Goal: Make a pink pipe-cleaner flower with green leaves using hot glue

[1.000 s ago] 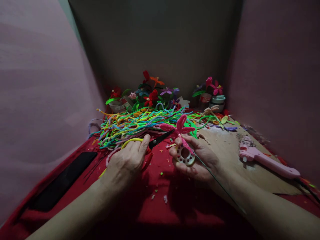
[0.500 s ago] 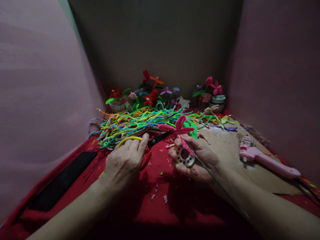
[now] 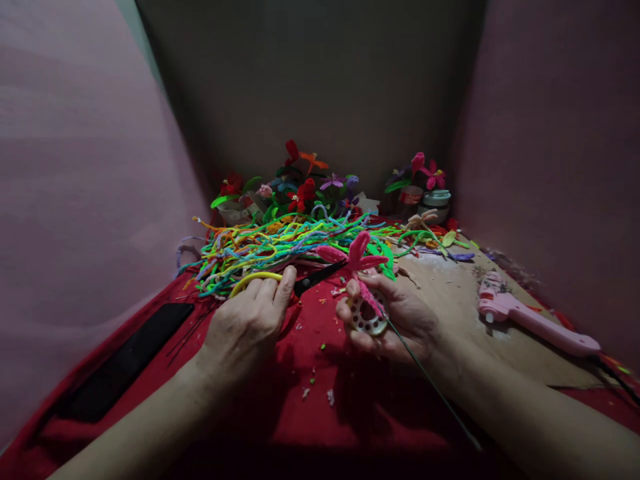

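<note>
My left hand (image 3: 250, 317) is closed around the handles of a pair of scissors (image 3: 320, 277) with a yellow loop and dark blades. The blade tips reach the petals of a pink pipe-cleaner flower (image 3: 359, 252). My right hand (image 3: 405, 323) grips that flower at its base, together with a pale round spool (image 3: 369, 319) with holes around its rim. A thin green stem (image 3: 425, 363) runs from the flower's base down to the right, over my right wrist. Whether the blades are parted cannot be made out.
Behind my hands lies a heap of colourful pipe cleaners (image 3: 280, 243). Finished flowers (image 3: 303, 193) stand at the back. On the right, a pink glue gun (image 3: 535, 317) rests on a brown board (image 3: 450, 320). A black phone-like slab (image 3: 130, 357) lies left on the red cloth (image 3: 290, 413).
The pink flower has turned slightly in my right hand, and its stem has swung a little downward. My left hand with the scissors has shifted slightly left.
</note>
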Action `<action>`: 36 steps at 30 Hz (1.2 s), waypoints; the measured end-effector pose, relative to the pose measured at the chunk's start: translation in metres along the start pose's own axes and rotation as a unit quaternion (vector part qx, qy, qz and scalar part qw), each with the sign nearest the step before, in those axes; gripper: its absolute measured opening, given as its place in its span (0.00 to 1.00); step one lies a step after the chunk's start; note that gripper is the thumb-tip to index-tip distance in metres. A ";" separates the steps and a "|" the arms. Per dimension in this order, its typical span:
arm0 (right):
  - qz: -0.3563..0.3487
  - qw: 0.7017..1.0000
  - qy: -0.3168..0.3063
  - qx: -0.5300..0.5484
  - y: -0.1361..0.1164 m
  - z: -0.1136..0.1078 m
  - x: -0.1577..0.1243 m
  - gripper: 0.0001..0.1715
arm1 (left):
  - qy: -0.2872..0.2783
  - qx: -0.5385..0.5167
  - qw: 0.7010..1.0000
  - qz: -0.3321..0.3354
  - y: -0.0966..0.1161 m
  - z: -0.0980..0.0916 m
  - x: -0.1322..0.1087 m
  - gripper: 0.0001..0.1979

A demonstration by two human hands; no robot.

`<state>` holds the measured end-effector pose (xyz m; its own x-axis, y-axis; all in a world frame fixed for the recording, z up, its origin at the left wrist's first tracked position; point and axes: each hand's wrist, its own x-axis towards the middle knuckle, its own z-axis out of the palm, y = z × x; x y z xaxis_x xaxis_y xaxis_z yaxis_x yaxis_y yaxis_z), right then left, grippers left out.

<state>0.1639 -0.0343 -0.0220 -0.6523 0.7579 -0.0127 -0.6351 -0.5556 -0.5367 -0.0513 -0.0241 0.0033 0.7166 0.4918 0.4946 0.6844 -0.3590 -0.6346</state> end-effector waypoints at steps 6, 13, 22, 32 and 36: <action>0.004 1.000 -0.001 -0.008 0.000 0.000 0.000 0.13 | -0.020 -0.044 0.999 -0.007 -0.001 0.000 -0.003 0.19; 0.007 1.000 0.009 -0.011 0.001 -0.003 0.000 0.13 | -0.015 -0.060 0.998 -0.009 0.001 0.006 -0.006 0.19; 0.012 1.000 0.017 0.006 0.001 0.001 -0.001 0.14 | -0.026 -0.057 0.998 -0.015 0.003 0.001 -0.003 0.19; 0.016 1.000 0.023 0.009 0.000 -0.001 0.000 0.15 | 0.009 -0.074 0.997 0.025 0.001 0.012 -0.010 0.20; 0.018 1.000 0.024 0.008 0.000 0.000 -0.001 0.16 | 0.007 -0.074 0.997 0.023 0.003 0.014 -0.010 0.21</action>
<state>0.1644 -0.0350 -0.0225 -0.6542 0.7529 -0.0712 -0.6192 -0.5874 -0.5211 -0.0583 -0.0190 -0.0112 0.7485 0.4612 0.4765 0.6627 -0.4941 -0.5627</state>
